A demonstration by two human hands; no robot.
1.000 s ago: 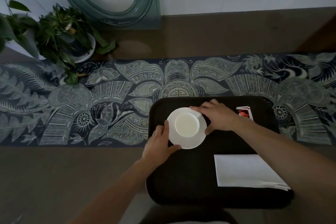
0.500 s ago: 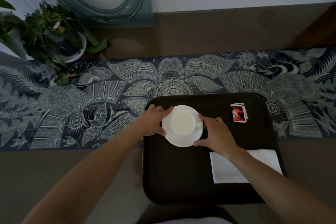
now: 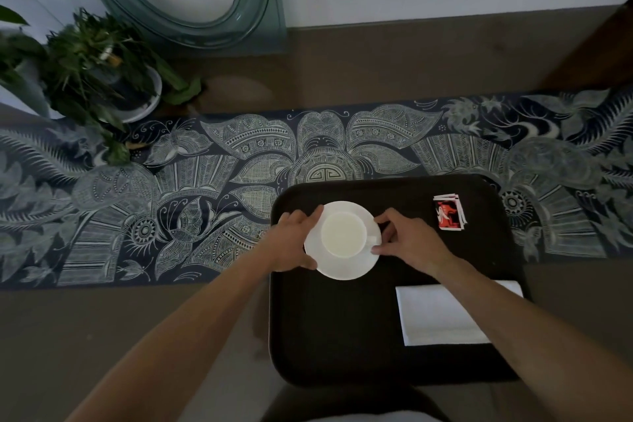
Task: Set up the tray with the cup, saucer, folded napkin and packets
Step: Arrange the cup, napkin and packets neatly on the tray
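Observation:
A white cup (image 3: 342,234) stands on a white saucer (image 3: 346,269) in the far left part of a dark tray (image 3: 329,336). My left hand (image 3: 291,240) grips the saucer's left rim. My right hand (image 3: 409,240) holds the saucer's right rim beside the cup's handle. A small stack of red-and-white packets (image 3: 448,212) lies at the tray's far right. A folded white napkin (image 3: 435,317) lies at the tray's near right, partly under my right forearm.
The tray sits on a patterned dark blue runner (image 3: 171,202) across a brown table (image 3: 120,336). A potted plant (image 3: 99,68) stands at the far left. An oval teal frame (image 3: 260,10) leans on the wall behind.
My left hand shifted from the saucer's near-left edge to its left rim. My right hand came from the far side round to the right rim. The saucer stayed in place on the tray.

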